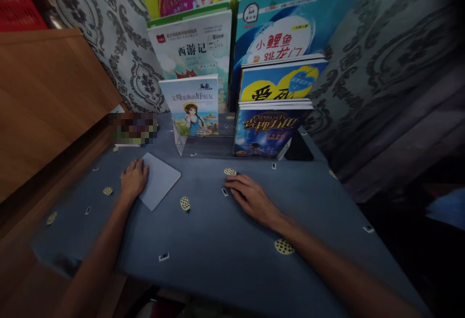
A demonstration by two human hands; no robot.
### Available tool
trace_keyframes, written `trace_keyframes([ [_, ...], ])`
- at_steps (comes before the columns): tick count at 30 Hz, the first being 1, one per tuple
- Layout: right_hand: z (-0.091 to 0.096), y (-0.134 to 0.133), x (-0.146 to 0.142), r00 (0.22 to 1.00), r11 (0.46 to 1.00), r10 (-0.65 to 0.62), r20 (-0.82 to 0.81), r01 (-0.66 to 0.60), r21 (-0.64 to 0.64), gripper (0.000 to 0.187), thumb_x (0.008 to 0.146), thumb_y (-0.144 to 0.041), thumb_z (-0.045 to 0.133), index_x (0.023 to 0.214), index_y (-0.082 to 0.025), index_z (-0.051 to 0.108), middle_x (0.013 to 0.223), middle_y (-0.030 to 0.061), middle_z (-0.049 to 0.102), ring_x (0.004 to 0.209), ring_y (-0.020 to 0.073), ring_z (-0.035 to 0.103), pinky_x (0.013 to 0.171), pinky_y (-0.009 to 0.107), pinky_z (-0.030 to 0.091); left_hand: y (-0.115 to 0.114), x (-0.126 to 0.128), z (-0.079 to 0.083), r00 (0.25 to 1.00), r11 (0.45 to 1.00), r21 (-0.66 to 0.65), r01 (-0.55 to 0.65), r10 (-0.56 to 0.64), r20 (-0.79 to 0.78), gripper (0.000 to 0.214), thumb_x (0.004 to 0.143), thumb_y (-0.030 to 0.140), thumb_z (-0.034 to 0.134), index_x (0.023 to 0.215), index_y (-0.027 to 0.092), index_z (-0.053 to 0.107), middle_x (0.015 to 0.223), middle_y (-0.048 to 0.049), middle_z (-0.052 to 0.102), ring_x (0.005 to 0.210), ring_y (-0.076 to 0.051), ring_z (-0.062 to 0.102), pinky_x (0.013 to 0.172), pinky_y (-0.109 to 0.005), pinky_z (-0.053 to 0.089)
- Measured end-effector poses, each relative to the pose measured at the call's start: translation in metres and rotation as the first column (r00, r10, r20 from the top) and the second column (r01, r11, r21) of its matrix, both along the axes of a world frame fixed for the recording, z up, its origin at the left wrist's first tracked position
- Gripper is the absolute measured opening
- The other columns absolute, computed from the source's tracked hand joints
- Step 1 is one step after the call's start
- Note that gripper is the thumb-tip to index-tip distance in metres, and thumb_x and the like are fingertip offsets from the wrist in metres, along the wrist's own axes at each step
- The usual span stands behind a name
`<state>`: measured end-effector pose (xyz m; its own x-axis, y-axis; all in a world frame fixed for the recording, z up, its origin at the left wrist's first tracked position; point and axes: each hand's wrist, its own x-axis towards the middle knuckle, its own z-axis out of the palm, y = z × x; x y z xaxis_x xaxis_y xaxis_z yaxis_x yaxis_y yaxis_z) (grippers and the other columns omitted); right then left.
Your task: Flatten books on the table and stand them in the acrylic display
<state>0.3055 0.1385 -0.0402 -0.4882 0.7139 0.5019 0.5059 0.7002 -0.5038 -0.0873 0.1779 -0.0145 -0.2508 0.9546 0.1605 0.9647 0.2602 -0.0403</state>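
Pale booklet (160, 181), plain cover, lying flat

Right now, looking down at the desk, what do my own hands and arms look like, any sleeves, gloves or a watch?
Your left hand and right hand are both ungloved. The left forearm and right forearm are bare as far as the picture shows, with no sleeve in sight. I see no watch or bracelet; it's too dim to rule out a thin ring.
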Motion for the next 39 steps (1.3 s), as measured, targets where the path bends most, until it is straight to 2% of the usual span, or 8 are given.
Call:
trace_keyframes([
  [6, -0.003, 0.001, 0.0, 1.0, 1.0, -0.001, 0.0, 0.001, -0.006, 0.03, 0.097, -0.015, 0.047, 0.114, -0.022, 0.071, 0.119, 0.011, 0.07, 0.111, 0.0245, 0.065, 0.098, 0.048, 0.056, -0.017, 0.03, 0.006, 0.999, 0.999, -0.042, 0.0, -0.002, -0.052, 0.053, 0.103, 0.039, 0.027, 0.143, 0.012, 0.049, 0.151, -0.0203, 0.048, 0.134, -0.035, 0.049, 0.106, -0.054, 0.044],
  [11, -0.003, 0.001, 0.0, 1.0, 1.0, 0.0, -0.003, 0.0, -0.013, 0.03, 0.099, -0.016, 0.046, 0.115, -0.022, 0.07, 0.12, 0.0106, 0.07, 0.111, 0.0244, 0.065, 0.098, 0.05, 0.056, -0.03, 0.05, 0.016, 0.988, 0.998, -0.065, -0.008, -0.002, -0.151, 0.051, 0.102, 0.042, 0.029, 0.136, 0.015, 0.055, 0.13, -0.0216, 0.058, 0.118, -0.036, 0.055, 0.092, -0.049, 0.05],
  [16, -0.001, 0.0, 0.001, 1.0, 1.0, -0.018, -0.017, 0.017, -0.02, 0.029, 0.097, -0.014, 0.047, 0.114, -0.02, 0.07, 0.119, 0.011, 0.07, 0.11, 0.0248, 0.065, 0.097, 0.048, 0.056, -0.036, 0.062, 0.026, 0.974, 0.994, -0.099, 0.047, -0.068, -0.216, 0.049, 0.101, 0.049, 0.034, 0.121, 0.014, 0.063, 0.113, -0.019, 0.061, 0.109, -0.035, 0.057, 0.088, -0.044, 0.05],
  [23, 0.005, -0.002, 0.002, 0.991, 0.995, -0.104, -0.085, 0.102, -0.02, 0.029, 0.098, -0.014, 0.046, 0.112, -0.021, 0.07, 0.112, 0.0102, 0.071, 0.106, 0.024, 0.066, 0.095, 0.047, 0.056, -0.041, 0.079, 0.032, 0.981, 0.985, -0.128, 0.117, -0.135, -0.141, 0.047, 0.1, 0.054, 0.037, 0.115, 0.018, 0.062, 0.113, -0.0152, 0.061, 0.11, -0.032, 0.059, 0.081, -0.037, 0.052],
  [28, 0.007, -0.003, 0.004, 0.982, 0.989, -0.147, -0.119, 0.147, -0.011, 0.029, 0.097, -0.013, 0.047, 0.113, -0.02, 0.069, 0.112, 0.0106, 0.072, 0.107, 0.0239, 0.066, 0.097, 0.046, 0.055, -0.046, 0.1, 0.037, 0.977, 0.969, -0.182, 0.167, -0.188, -0.103, 0.043, 0.1, 0.053, 0.039, 0.113, 0.019, 0.062, 0.113, -0.0137, 0.062, 0.11, -0.03, 0.061, 0.079, -0.036, 0.052],
  [34, 0.008, -0.005, 0.004, 0.981, 0.989, -0.135, -0.138, 0.141, 0.033, 0.029, 0.098, -0.015, 0.046, 0.113, -0.021, 0.069, 0.111, 0.0091, 0.073, 0.106, 0.0239, 0.066, 0.095, 0.047, 0.055, -0.056, 0.136, 0.045, 0.959, 0.939, -0.238, 0.247, -0.272, -0.076, 0.04, 0.102, 0.049, 0.038, 0.112, 0.018, 0.061, 0.113, -0.0118, 0.062, 0.103, -0.027, 0.066, 0.076, -0.033, 0.052],
  [39, 0.01, -0.008, 0.005, 0.991, 0.988, -0.116, -0.069, 0.122, 0.092, 0.026, 0.098, -0.018, 0.048, 0.11, -0.02, 0.07, 0.109, 0.0103, 0.074, 0.101, 0.0256, 0.067, 0.09, 0.047, 0.055, -0.061, 0.155, 0.044, 0.936, 0.915, -0.239, 0.325, -0.346, -0.055, 0.039, 0.102, 0.049, 0.039, 0.112, 0.017, 0.06, 0.112, -0.0114, 0.062, 0.1, -0.027, 0.067, 0.073, -0.033, 0.052],
])
